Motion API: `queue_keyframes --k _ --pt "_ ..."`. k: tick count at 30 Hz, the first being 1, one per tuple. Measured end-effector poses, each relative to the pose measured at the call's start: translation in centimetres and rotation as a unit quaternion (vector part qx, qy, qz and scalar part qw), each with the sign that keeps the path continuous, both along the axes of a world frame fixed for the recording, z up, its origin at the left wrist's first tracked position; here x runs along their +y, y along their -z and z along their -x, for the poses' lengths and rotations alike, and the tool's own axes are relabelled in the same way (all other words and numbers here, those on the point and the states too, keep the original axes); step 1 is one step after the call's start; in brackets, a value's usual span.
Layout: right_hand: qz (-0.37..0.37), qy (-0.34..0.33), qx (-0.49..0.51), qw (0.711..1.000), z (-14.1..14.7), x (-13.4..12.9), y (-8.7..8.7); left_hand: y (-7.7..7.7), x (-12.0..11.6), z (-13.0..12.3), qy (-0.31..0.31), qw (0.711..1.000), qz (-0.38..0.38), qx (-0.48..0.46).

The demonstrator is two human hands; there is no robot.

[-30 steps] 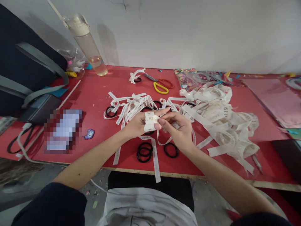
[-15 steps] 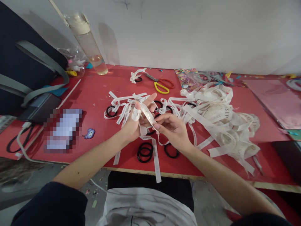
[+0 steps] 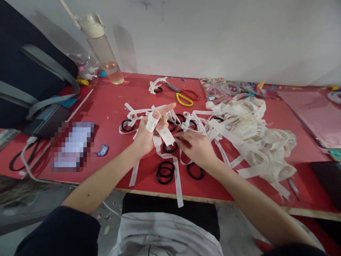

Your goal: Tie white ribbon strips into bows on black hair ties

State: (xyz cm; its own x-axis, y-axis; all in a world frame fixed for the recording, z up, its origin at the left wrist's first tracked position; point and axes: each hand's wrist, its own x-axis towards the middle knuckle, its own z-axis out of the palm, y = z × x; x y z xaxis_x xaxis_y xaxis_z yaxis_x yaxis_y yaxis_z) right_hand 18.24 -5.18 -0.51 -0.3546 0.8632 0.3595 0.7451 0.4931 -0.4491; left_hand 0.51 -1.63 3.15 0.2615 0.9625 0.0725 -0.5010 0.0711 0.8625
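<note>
White printed ribbon (image 3: 166, 136) runs between my two hands above the table. My left hand (image 3: 148, 133) has the ribbon wound round its thumb, its index finger points to the right, and the other fingers curl over the ribbon. My right hand (image 3: 195, 146) pinches the ribbon near its lower end, fingers bent and partly hidden. Below them lie stacked black hair ties (image 3: 165, 172) and a single black hair tie (image 3: 195, 171). More ribbon pieces and black rings lie behind and beside the hands.
A heap of white ribbon (image 3: 255, 142) covers the right of the red table (image 3: 106, 106). Scissors (image 3: 183, 96) lie behind the hands, beside a small white bow (image 3: 154, 86). A bottle (image 3: 106, 53), a phone (image 3: 73, 145) and a blue trinket (image 3: 102, 150) are at the left.
The ribbon between my hands now shows its flat, printed face, and less of its length is visible. My right hand has turned, its back now more upward. My left thumb has tilted.
</note>
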Motion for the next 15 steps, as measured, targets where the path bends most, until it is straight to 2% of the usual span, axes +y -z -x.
queue_keyframes --k 4,7,11,15 --pt "-0.025 -0.058 -0.106 0.992 0.46 -0.16 0.19 0.07 -0.08 -0.03 -0.001 1.0 -0.004 0.006" --pt "-0.041 -0.083 -0.09 0.992 0.41 -0.22 0.02 0.22 -0.08 -0.12 0.011 1.0 -0.014 0.014" --pt "-0.022 -0.153 -0.077 0.985 0.06 -0.07 -0.28 0.47 0.11 -0.12 0.011 1.0 -0.015 0.022" --pt "-0.059 -0.159 -0.078 0.982 -0.11 0.21 -0.16 0.62 0.26 -0.17 -0.001 0.999 -0.015 0.028"
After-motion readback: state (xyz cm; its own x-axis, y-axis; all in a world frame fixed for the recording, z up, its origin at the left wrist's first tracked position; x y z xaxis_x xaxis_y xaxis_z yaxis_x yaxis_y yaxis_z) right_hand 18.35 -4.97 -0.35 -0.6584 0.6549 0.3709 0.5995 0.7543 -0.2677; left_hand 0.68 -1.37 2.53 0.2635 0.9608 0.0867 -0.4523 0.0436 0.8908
